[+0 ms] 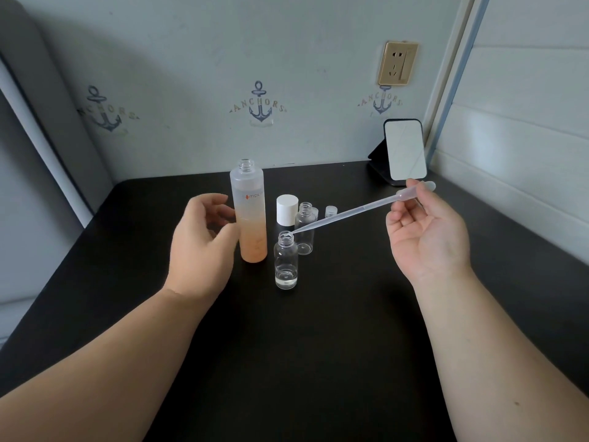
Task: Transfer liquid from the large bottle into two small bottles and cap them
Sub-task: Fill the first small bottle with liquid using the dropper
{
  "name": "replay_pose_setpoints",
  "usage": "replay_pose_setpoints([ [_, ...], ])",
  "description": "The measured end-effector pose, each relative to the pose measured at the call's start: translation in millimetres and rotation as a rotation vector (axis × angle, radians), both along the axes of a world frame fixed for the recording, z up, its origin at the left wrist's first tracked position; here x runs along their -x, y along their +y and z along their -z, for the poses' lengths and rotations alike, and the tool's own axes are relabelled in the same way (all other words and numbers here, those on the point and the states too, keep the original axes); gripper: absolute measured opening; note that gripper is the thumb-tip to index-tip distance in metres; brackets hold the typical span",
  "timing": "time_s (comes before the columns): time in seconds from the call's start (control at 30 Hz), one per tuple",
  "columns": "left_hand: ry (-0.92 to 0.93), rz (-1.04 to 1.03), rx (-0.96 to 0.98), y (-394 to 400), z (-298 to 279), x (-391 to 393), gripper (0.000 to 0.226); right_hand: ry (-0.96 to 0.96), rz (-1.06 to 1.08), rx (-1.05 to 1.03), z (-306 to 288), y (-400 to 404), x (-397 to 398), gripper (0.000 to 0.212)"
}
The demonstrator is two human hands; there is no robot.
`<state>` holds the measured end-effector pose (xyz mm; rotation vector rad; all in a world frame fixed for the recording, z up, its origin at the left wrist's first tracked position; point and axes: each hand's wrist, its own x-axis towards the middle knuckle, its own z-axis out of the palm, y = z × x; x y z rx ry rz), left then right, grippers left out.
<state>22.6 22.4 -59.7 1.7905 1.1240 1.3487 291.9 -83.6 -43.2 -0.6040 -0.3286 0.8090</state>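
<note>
The large frosted bottle [250, 215] stands uncapped on the black table, pale orange in its lower part. My left hand [200, 240] curls loosely beside it; whether it touches the bottle I cannot tell. In front stands a small clear bottle [286, 260], open, with a little clear liquid at the bottom. My right hand [427, 231] pinches the bulb end of a plastic pipette [350, 210], whose tip rests at that bottle's mouth. A second small bottle [305, 228] stands open and dry behind it. The large white cap [287, 209] and a small cap [330, 211] sit further back.
A small mirror on a black stand [404, 151] sits at the table's back right corner. A wall with anchor prints and a gold socket [398, 63] lies behind. The black table [318, 346] drops off at its left and right edges.
</note>
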Motion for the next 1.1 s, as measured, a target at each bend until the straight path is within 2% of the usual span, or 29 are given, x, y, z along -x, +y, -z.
replay_pose_setpoints([
  [0.1,0.022,-0.026,-0.157,-9,-4,4,0.031,0.002,-0.001,0.001,0,0,0,0.011],
  [0.23,0.118,0.141,-0.267,-17,-3,4,0.015,0.001,-0.004,-0.010,0,0,-1,0.009],
  [0.5,0.474,0.393,-0.225,-11,2,-2,0.067,0.003,0.000,-0.009,-1,0,-1,0.008],
  [0.6,0.580,0.438,-0.159,-10,3,-5,0.076,0.001,-0.002,-0.017,-1,0,-2,0.007],
  [0.7,0.661,0.431,-0.137,-10,4,-9,0.067,-0.007,0.002,-0.019,-2,0,-2,0.008],
  [0.87,0.647,0.416,-0.173,-14,3,-8,0.042,-0.020,0.013,-0.015,-2,-1,-2,0.011],
  [1.1,0.617,0.463,-0.220,-15,1,-7,0.046,-0.020,0.021,-0.012,-3,-2,-2,0.012],
])
